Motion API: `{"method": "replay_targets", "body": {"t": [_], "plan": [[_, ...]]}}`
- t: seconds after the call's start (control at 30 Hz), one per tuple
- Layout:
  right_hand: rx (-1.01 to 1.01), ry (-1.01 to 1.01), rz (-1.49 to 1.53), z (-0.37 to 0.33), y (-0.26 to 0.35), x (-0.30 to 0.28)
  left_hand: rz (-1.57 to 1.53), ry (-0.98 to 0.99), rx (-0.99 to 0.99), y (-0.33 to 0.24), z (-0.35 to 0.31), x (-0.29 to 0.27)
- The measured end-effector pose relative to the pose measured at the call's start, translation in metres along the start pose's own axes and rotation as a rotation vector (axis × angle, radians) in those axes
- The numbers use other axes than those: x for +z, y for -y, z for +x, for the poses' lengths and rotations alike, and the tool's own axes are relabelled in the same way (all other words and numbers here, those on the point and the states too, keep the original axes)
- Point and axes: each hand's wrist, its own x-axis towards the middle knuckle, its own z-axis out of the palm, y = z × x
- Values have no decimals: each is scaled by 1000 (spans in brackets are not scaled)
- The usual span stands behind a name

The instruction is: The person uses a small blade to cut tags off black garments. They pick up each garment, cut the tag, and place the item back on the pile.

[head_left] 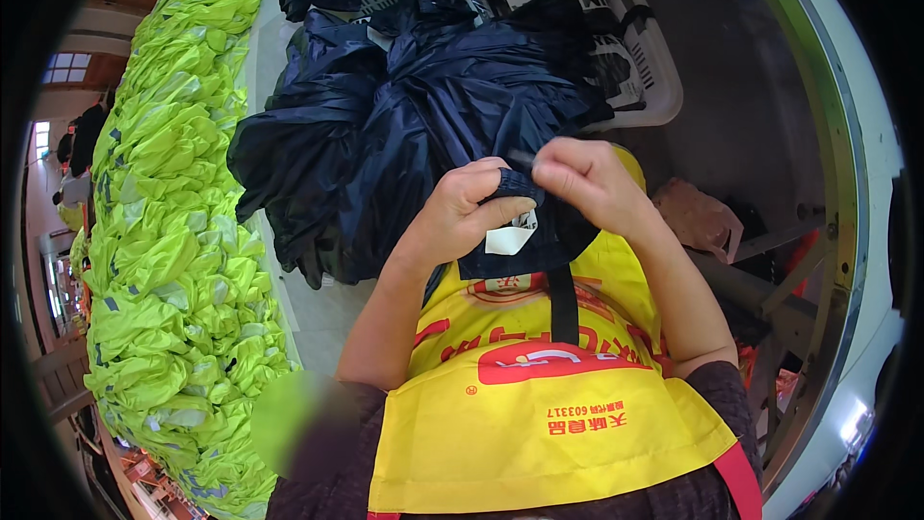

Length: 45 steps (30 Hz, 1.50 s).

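Note:
My left hand (460, 214) is closed on the edge of a dark navy garment (481, 125) of thin, shiny fabric. Under its thumb a white label (508, 238) with dark print hangs from the cloth. Just to the right, my right hand (592, 183) is closed in a pinch at the same gathered edge. Something thin and dark shows by its fingertips, too blurred to name. Beyond both hands the garment's folds spread in a heap, and part of the cloth drapes over my yellow apron (549, 433).
A white plastic basket (659, 77) at the back holds dark garments and printed packets (616, 72). Bright yellow-green garments (178, 260) form a long pile on the left. Right of me are a metal frame (847, 221) and a crumpled pinkish bag (698, 217).

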Motion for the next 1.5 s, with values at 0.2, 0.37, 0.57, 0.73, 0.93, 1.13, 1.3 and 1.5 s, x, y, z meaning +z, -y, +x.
{"method": "replay_targets", "body": {"t": [0.2, 0.37, 0.57, 0.73, 0.93, 1.13, 1.3, 1.5], "plan": [[147, -213, 370, 4, 15, 13, -30, -34, 34, 6, -2, 3], [55, -276, 5, 12, 17, 32, 65, -54, 4, 2, -4, 4], [310, -292, 184, 15, -19, 16, -150, -64, -44, 3, -10, -2], [273, 90, 450, 7, 2, 22, 159, -42, 108, -2, -18, -8], [251, 103, 152, 5, -6, 33, 365, -416, -16, 2, -52, 11], [-81, -261, -137, 3, 13, 34, 224, -557, -158, 22, -74, 40], [-476, -275, -520, -26, 18, 26, 456, -1012, 64, 0, -76, -31], [-453, -339, -299, -43, 17, 76, -434, -907, 94, -26, -42, -24]]}}
